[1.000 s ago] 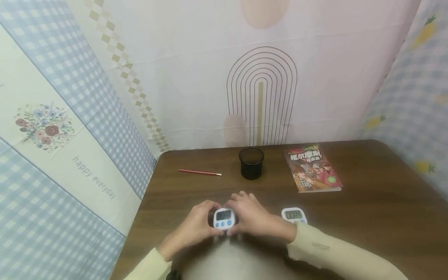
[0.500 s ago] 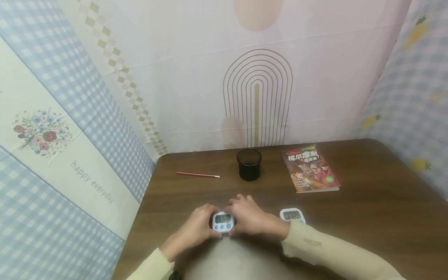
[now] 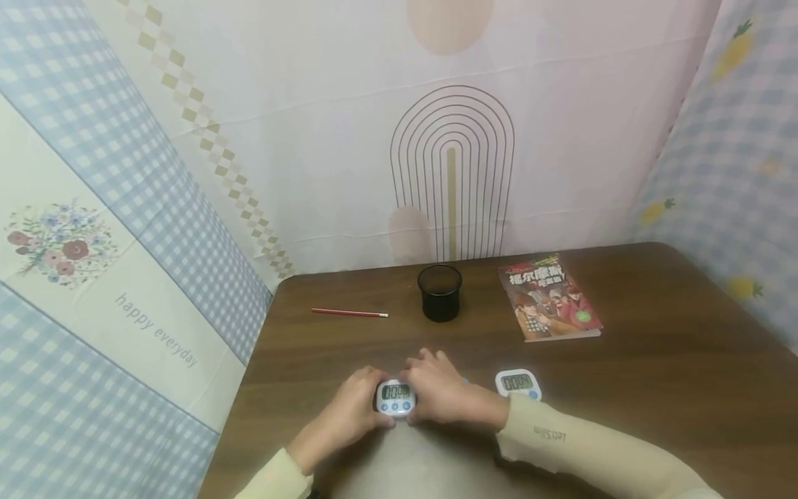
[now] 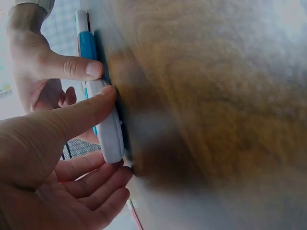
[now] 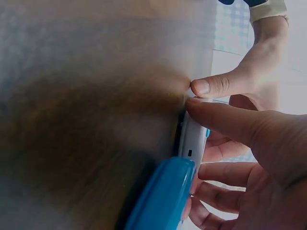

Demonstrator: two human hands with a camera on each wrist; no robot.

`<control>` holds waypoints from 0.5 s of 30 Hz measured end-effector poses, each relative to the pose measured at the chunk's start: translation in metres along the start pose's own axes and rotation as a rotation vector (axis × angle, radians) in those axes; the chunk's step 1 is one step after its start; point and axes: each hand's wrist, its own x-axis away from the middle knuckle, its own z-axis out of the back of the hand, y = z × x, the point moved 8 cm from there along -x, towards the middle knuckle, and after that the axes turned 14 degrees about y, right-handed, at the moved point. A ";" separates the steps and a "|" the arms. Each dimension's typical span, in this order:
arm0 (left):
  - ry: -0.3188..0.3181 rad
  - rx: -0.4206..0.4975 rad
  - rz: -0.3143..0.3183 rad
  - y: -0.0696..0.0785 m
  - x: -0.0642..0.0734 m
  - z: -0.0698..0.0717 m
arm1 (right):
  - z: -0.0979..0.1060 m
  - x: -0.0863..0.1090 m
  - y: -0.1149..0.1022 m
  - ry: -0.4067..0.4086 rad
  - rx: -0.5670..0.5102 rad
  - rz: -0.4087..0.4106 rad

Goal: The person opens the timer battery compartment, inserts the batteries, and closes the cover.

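A white digital timer [image 3: 395, 398] with blue buttons lies face up, low at the tabletop, between the two hands. My left hand [image 3: 355, 402] grips its left side, the thumb at the near edge and the other fingers at the far side. From the right, my right hand [image 3: 436, 388] pinches it the same way; both thumbs [image 4: 91, 69] come close together at the near edge. Beyond the right hand stands a second white timer [image 3: 517, 382], partly covered by the sleeve. A blue object [image 5: 163, 196] sits beside the held timer, mostly hidden by the right hand in the head view.
On the brown table [image 3: 299, 346], a red pencil [image 3: 349, 313] lies at the back left. Behind the hands stands a black mesh pen cup [image 3: 440, 294]. A comic-style book [image 3: 550, 298] lies at the back right. Patterned cloths hang around the table.
The held timer has come slightly lower and nearer to the person, both hands keeping their grip. Its digits now read more clearly. The head view has shifted a little.
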 end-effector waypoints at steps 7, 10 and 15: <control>-0.004 -0.091 -0.030 0.003 0.004 0.008 | 0.001 0.010 0.005 -0.007 0.017 0.032; 0.052 -0.115 -0.054 0.004 0.003 0.017 | 0.009 0.015 0.011 0.028 -0.002 0.057; 0.112 -0.148 -0.016 -0.004 0.003 0.027 | 0.025 0.029 0.029 0.053 -0.047 0.082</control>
